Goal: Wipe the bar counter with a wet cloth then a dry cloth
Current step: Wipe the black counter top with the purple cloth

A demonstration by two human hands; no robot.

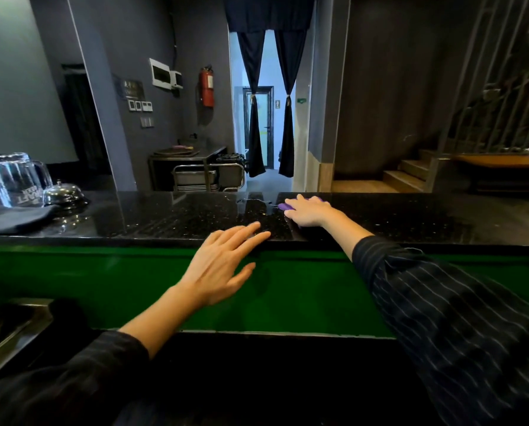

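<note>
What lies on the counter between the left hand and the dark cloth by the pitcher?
Nothing: in the head view, bare black counter separates left hand from dark cloth.

Black counter (165, 219): cloths (14, 218), pitcher (14, 179), bell (63, 193).

I read this as a bar or small restaurant, seen from behind the serving side. Evidence: a long polished black stone counter (171, 216) with a green front panel (103, 278); a glass beer pitcher (14, 179) and a metal service bell (63, 193) standing on it; a steel work table (192, 161) beyond; a wall-mounted fire extinguisher (207, 86); a curtained doorway (264, 103); stairs (410, 173) to a wooden table.
</note>
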